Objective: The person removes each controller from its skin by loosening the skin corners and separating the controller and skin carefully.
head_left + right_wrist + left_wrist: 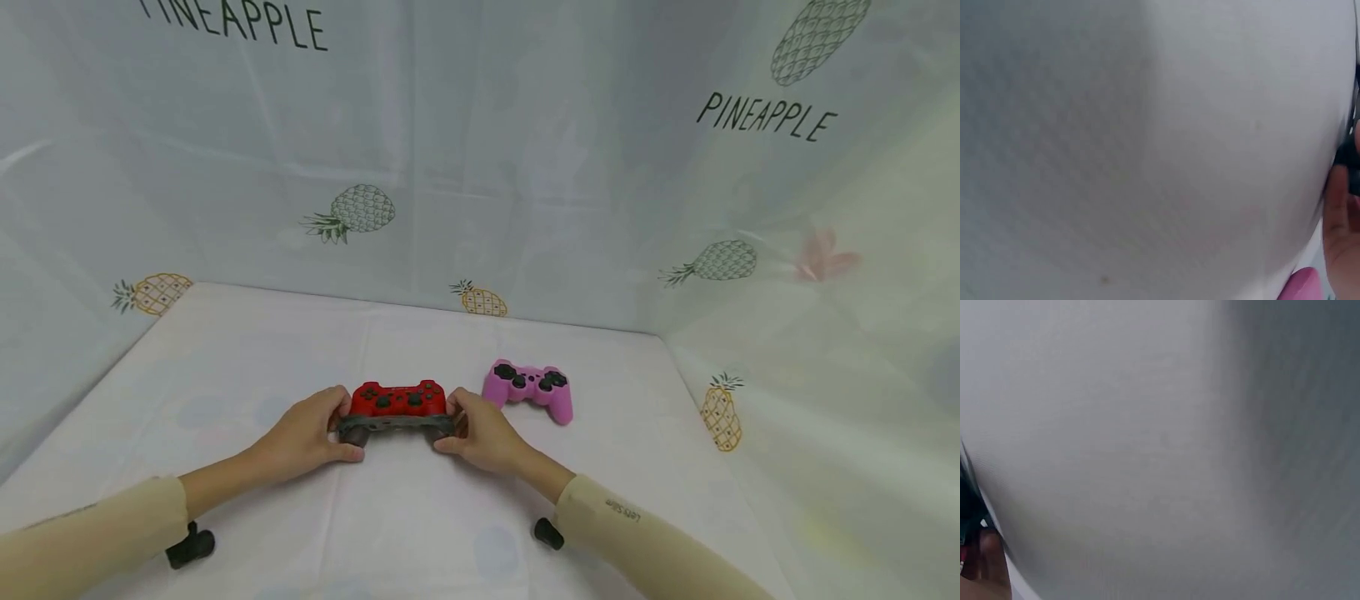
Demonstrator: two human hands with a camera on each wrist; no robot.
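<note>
A dark grey game controller [393,423] is at the middle of the table, seen nearly edge-on. My left hand [307,433] grips its left end, the thumb near the handle. At the other end my right hand [487,433] holds the right handle between thumb and fingers. Directly behind it, a red game controller [397,402] shows its black buttons and sticks; whether the two touch I cannot tell. Right of my right hand lies a pink game controller [531,385]. In the right wrist view, fingers [1336,209] rest against a dark part at the edge.
A white cloth covers the table [420,525]. Behind and to the sides hangs a pale curtain [480,150] printed with pineapples. Below the sleeves, a black device [191,546] shows on the left and another black device [548,533] on the right.
</note>
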